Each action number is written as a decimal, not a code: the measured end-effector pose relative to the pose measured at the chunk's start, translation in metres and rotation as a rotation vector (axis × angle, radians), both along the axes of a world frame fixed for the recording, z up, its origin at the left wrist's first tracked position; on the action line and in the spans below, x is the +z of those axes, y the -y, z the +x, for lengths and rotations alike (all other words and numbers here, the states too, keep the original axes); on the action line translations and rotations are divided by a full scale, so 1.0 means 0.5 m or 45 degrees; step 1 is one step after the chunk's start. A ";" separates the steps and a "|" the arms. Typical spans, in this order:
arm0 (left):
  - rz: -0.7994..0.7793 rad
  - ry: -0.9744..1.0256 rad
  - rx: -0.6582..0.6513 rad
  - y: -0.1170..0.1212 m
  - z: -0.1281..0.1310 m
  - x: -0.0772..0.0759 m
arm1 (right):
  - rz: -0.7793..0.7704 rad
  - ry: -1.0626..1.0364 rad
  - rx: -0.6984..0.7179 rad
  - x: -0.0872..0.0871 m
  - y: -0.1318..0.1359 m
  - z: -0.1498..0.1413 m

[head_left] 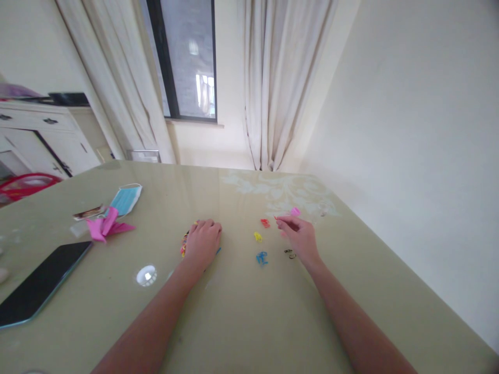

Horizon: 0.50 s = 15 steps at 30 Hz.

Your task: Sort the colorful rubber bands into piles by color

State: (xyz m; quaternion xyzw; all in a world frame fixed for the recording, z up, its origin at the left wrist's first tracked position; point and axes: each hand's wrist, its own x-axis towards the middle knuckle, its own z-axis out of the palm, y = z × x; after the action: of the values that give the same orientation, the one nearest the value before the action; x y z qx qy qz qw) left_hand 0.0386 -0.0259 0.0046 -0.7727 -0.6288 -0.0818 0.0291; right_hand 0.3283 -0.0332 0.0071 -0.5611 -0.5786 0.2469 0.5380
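Note:
My left hand (204,240) lies palm down over a pile of mixed coloured small bands (184,244), covering most of it, its fingers slightly bent. Between the thumb and forefinger of my right hand (299,239) is a small red band (276,218), pinched just above the table. Just left of that hand sit a little red cluster (265,223), a yellow cluster (258,237) and a blue cluster (262,258). Black loops (290,254) lie beneath the wrist side. A bright pink piece (295,212) shows beyond my knuckles, and the hand partly hides more pink.
On the left of the glass-topped table (234,322) are a dark phone-like slab (42,280), a pink folded-paper shape (107,225), a blue face mask (125,200) and a clear dome-like object (146,276). A wall (421,156) runs along the right edge.

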 end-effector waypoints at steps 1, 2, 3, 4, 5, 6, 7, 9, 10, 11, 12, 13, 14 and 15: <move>0.011 0.007 -0.003 0.000 0.000 0.001 | 0.006 0.117 -0.016 -0.008 -0.007 0.001; 0.021 0.015 -0.006 0.001 0.001 0.001 | 0.009 0.239 -0.031 -0.015 -0.014 0.002; 0.031 0.021 -0.007 0.001 0.001 0.001 | 0.012 0.358 -0.040 -0.023 -0.021 0.000; 0.039 0.025 -0.006 0.001 0.001 0.002 | 0.013 0.468 -0.044 -0.030 -0.028 -0.002; 0.047 0.026 -0.003 0.001 0.002 0.003 | 0.016 0.565 -0.049 -0.038 -0.034 -0.005; 0.054 0.026 0.000 0.001 0.002 0.003 | 0.024 0.652 -0.058 -0.044 -0.040 -0.007; 0.060 0.028 0.001 0.001 0.002 0.004 | 0.041 0.731 -0.072 -0.050 -0.044 -0.010; 0.077 0.042 -0.005 0.002 0.002 0.005 | 0.084 0.865 -0.116 -0.058 -0.050 -0.011; 0.087 0.056 -0.010 0.002 0.002 0.005 | 0.101 0.913 -0.138 -0.060 -0.051 -0.010; 0.097 0.075 -0.015 0.003 0.002 0.005 | 0.117 0.942 -0.155 -0.060 -0.050 -0.008; 0.105 0.097 -0.015 0.003 0.002 0.005 | 0.130 0.952 -0.166 -0.058 -0.049 -0.006; 0.111 0.123 -0.014 0.003 0.002 0.005 | 0.141 0.943 -0.174 -0.055 -0.047 -0.004; 0.116 0.155 -0.008 0.003 0.002 0.005 | 0.153 0.926 -0.175 -0.051 -0.043 -0.004; 0.120 0.192 -0.001 0.002 0.002 0.004 | 0.170 0.905 -0.169 -0.047 -0.039 -0.004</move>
State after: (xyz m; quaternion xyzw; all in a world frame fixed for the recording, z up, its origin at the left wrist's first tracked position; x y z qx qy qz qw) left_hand 0.0398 -0.0270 0.0068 -0.7622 -0.6245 -0.1694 0.0181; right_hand 0.3260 -0.0136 -0.0164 -0.6119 -0.7065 -0.0373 0.3537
